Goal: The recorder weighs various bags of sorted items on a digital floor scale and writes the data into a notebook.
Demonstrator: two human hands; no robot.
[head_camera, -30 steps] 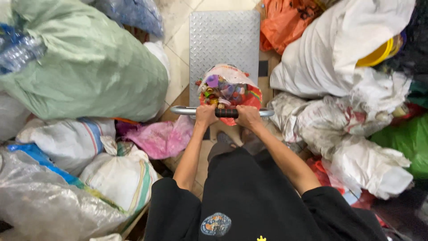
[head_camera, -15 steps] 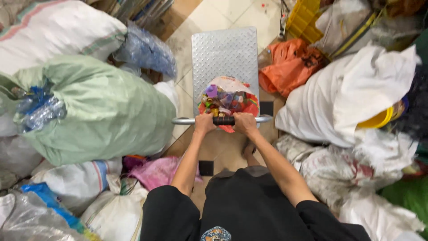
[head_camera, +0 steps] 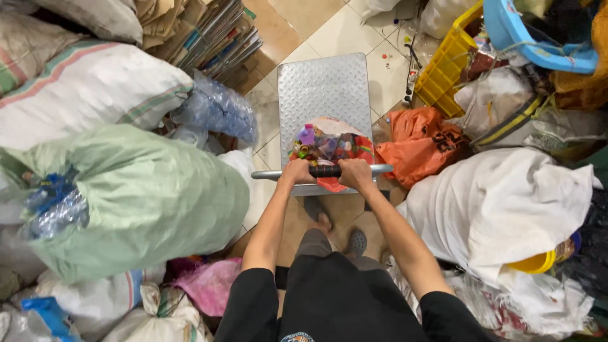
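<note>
A person stood over a metal cart [head_camera: 324,95] in a narrow aisle, both hands wrapped around its handle [head_camera: 329,171] so the load could be steered between the heaps. The left hand [head_camera: 296,172] was closed tight on the bar toward its left end; the right hand [head_camera: 354,175] was clenched round it just right of the dark grip at the middle. Below the handle, sandalled feet [head_camera: 339,233] stood on the tiled floor [head_camera: 345,28], close behind the cart. Just beyond the handle, a red bag [head_camera: 329,149] of mixed coloured plastic scraps sat at the near end of the cart's studded deck, where it lay closest to the hands; the rest of the deck ahead was bare. Left of the cart bulged a green sack [head_camera: 145,196], with a clear bag of bottles [head_camera: 218,111] past it. Right of the cart lay an orange bag [head_camera: 421,142] and a white sack [head_camera: 506,202]. Farther off, right of the cart's far end, stood a yellow crate [head_camera: 446,66]; stacked cardboard [head_camera: 202,31] rose to its far left.
</note>
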